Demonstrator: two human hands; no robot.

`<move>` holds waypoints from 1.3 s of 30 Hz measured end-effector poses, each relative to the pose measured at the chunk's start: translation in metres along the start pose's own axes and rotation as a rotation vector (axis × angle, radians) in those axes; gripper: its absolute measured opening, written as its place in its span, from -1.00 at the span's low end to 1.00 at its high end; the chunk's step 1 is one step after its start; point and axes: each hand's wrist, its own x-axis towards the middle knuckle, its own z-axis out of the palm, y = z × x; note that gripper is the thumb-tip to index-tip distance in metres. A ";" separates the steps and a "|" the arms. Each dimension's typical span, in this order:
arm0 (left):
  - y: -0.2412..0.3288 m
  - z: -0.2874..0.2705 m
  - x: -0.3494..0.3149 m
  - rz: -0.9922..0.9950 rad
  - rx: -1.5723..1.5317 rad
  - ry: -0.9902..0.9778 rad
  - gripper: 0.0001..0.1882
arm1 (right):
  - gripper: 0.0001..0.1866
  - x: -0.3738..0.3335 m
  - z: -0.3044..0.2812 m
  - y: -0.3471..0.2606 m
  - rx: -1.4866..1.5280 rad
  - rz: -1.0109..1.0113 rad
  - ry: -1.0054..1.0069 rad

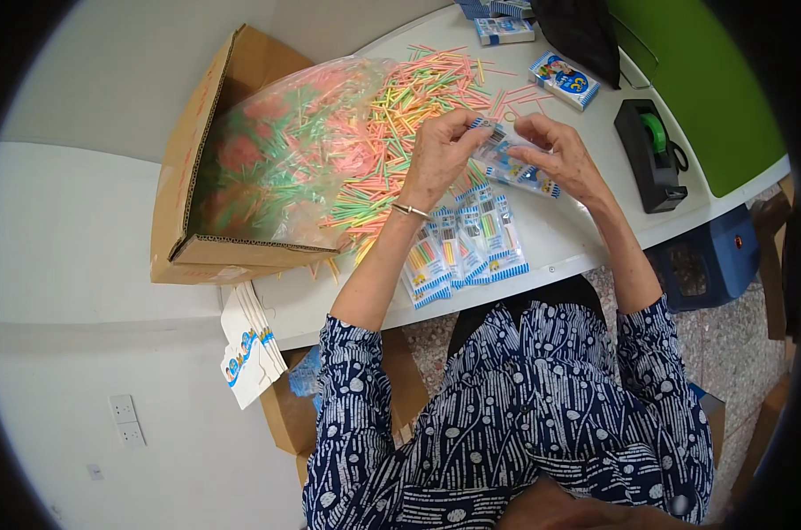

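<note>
My left hand [443, 152] is closed, with thumb and forefinger pinching the upper end of a clear plastic packet [499, 148] with blue-and-white print. Beside it, my right hand [561, 157] has its thumb and fingers apart, the thumb close to the packet. Under the right hand lies another blue-striped packet [531, 179], partly covered. Several filled packets [453, 252] with coloured sticks inside overlap near the table's front edge. A loose heap of thin pink, green and yellow sticks [391, 124] spreads beyond and left of my left hand.
A cardboard box [184, 177] lies at the left, a clear bag [285, 150] of sticks spilling from it. A black tape dispenser [649, 159] stands at the right. Small printed boxes [564, 79] and a black cloth [581, 40] are at the back. Flattened white cartons [250, 349] hang by the left edge.
</note>
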 end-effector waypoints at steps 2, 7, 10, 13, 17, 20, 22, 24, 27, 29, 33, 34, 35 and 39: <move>0.001 0.005 -0.003 0.133 0.030 0.098 -0.89 | -0.71 0.001 -0.002 -0.001 0.004 0.052 -0.079; 0.005 0.011 -0.015 0.183 0.341 0.141 -0.89 | -0.77 -0.003 0.008 0.009 0.107 0.111 -0.101; 0.001 0.011 -0.015 0.224 0.448 0.184 -0.90 | -0.77 -0.001 0.012 0.013 0.124 0.101 -0.138; -0.002 0.010 -0.014 0.244 0.525 0.201 -0.89 | -0.77 -0.001 0.014 0.012 0.096 0.083 -0.126; -0.003 0.005 -0.005 0.239 0.605 0.150 -0.86 | -0.74 0.001 0.013 0.018 0.100 0.089 -0.148; -0.002 -0.011 0.010 0.120 0.509 0.151 -0.82 | -0.72 -0.002 0.010 0.018 0.101 0.097 -0.134; -0.020 -0.051 0.025 0.282 0.808 0.215 -0.78 | -0.70 -0.001 0.014 0.016 0.106 0.092 -0.138; -0.031 -0.077 0.038 0.455 1.097 0.265 -0.74 | -0.67 -0.001 0.015 0.021 0.068 0.039 -0.110; -0.039 -0.090 0.051 0.279 1.396 0.027 -0.64 | -0.63 -0.003 0.013 0.019 0.057 0.047 -0.081; -0.045 -0.088 0.059 0.144 1.578 -0.138 -0.53 | -0.63 -0.003 0.014 0.020 0.056 0.046 -0.082; -0.060 -0.079 0.074 0.131 1.639 -0.153 -0.52 | -0.63 -0.002 0.015 0.022 0.044 0.038 -0.083; -0.064 -0.076 0.078 0.154 1.678 -0.132 -0.54 | -0.63 -0.002 0.015 0.021 0.047 0.037 -0.085; -0.070 -0.074 0.079 0.177 1.712 -0.110 -0.56 | -0.63 -0.002 0.015 0.020 0.048 0.038 -0.085; -0.088 -0.070 0.078 0.253 1.769 -0.004 -0.62 | -0.65 0.000 0.016 0.018 0.034 0.046 -0.107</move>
